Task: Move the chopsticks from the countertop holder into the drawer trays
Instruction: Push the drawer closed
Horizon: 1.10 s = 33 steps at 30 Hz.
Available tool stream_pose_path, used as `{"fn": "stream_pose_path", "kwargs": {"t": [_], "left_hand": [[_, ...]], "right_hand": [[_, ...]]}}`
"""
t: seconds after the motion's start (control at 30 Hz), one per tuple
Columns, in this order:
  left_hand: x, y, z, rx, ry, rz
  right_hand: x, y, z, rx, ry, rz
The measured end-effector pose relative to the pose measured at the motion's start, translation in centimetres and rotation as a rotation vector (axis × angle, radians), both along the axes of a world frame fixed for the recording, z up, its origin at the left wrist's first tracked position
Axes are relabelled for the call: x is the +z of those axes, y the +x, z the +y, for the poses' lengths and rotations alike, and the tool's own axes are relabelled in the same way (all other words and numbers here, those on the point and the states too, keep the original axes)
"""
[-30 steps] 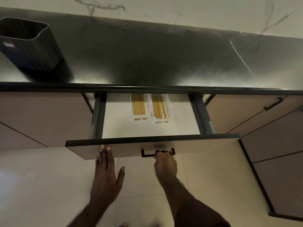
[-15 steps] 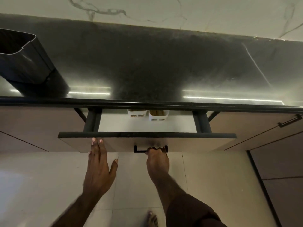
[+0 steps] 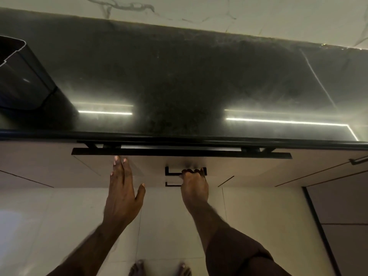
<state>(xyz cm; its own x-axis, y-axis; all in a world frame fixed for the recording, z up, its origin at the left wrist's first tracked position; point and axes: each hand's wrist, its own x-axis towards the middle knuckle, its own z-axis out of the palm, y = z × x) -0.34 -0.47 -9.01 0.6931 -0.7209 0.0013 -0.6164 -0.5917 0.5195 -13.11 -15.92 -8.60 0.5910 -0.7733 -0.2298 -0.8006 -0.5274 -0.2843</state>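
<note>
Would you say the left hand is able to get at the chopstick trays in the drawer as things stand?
Probably not. The drawer is nearly closed under the countertop, leaving only a thin gap, and no trays show. The left hand lies flat on the drawer front.

**Dark Table, Pale Drawer**

The table is black with tiny grey specks, and two bright white lines of light shine on it. A thin pale line runs slantwise across its right side. The wall behind it is creamy white with wavy grey veins, like marble. The holder on the left is shiny black. The drawer front is pale beige with a black top edge. Its handle is black. The cupboard doors are beige too, with thin dark lines between them. The floor has big cream tiles.
</note>
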Motion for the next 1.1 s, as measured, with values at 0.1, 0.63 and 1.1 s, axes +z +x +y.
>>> {"fn": "stream_pose_path", "kwargs": {"t": [0.1, 0.63, 1.1], "left_hand": [[-0.1, 1.0, -0.9, -0.021, -0.018, -0.01], [-0.7, 3.6, -4.0, -0.058, 0.007, -0.065], [0.6, 3.6, -5.0, -0.037, 0.016, -0.106]], "right_hand": [[-0.1, 0.8, -1.0, -0.013, 0.017, 0.004], [-1.1, 3.2, -4.4, -0.051, 0.076, 0.03], [-0.2, 3.4, -4.9, -0.023, -0.052, -0.05]]}}
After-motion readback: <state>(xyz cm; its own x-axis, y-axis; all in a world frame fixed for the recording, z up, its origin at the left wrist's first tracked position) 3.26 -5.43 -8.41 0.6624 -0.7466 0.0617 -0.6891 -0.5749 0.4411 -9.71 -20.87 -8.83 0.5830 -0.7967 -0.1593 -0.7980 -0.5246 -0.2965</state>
